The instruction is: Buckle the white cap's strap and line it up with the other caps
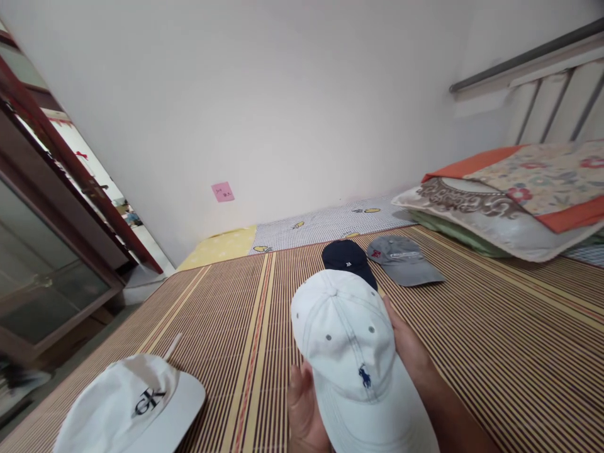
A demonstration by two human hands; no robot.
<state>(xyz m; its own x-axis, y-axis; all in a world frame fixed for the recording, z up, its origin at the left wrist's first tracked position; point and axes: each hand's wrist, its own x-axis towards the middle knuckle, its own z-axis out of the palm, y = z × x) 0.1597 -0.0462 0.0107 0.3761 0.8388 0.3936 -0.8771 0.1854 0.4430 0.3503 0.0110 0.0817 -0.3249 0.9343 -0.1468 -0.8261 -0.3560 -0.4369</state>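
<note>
A white baseball cap (349, 340) with a small navy horse-rider emblem is held up in front of me, its brim toward me. My left hand (306, 406) grips it by the left side near the brim, with thumb and fingertips showing. On the other side my right hand (406, 336) holds the crown, most of its fingers hidden behind the cap. Just beyond lie a dark navy cap (348, 258), partly covered by the white one, and a grey cap (403, 259). At lower left rests another white cap (127, 406) with black CK letters.
The caps lie on a striped bamboo mat (221, 327) over a bed. Folded bedding with a floral cover (542, 179) is piled at the right. A pink note (223, 192) sticks to the white wall, and a glass-fronted cabinet (42, 270) stands at the left.
</note>
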